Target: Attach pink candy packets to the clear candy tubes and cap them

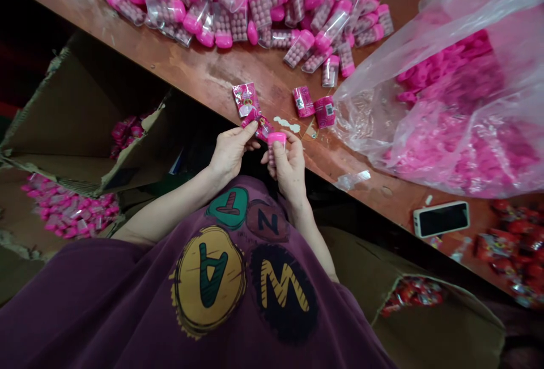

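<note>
Pinching pink-capped clear tube in right grip; left grip apparently pinching foil packet.

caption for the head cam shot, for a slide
Left hand holds a pink wrapper, right hand a pink-capped clear tube, beside a wooden bench heaped with more tubes
</note>
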`<move>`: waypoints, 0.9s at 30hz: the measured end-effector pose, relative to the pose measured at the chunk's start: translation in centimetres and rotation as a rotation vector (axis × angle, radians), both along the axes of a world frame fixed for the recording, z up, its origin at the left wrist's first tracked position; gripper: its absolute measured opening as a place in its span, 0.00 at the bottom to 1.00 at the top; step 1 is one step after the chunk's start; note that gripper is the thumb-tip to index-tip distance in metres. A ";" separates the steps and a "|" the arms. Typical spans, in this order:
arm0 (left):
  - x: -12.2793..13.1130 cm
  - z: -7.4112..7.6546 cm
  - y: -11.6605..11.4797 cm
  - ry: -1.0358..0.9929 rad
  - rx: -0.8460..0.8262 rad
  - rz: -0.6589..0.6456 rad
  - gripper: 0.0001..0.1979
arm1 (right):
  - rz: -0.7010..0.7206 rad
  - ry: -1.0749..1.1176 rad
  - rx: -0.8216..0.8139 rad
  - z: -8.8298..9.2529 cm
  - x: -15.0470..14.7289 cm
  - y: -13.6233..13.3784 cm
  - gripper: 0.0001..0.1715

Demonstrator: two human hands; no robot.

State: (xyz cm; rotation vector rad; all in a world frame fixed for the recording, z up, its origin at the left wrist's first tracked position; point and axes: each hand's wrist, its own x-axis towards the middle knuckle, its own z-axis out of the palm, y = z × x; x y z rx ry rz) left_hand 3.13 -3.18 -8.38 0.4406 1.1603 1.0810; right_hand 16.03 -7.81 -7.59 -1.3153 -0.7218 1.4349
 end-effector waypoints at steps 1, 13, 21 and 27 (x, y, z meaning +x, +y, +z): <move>0.0 -0.1 0.0 0.014 0.019 -0.008 0.19 | 0.018 0.039 -0.021 0.1 0.2 0.1 0.31; -1.3 0.0 0.5 0.050 -0.026 -0.168 0.15 | 0.009 0.008 0.020 -1.1 0.2 0.5 0.34; -1.0 0.4 0.3 -0.112 -0.054 -0.168 0.17 | 0.190 0.154 -0.027 -0.4 0.4 0.2 0.34; -1.3 0.0 0.2 0.041 0.000 -0.086 0.16 | 0.014 0.001 0.054 -1.5 -0.4 0.2 0.34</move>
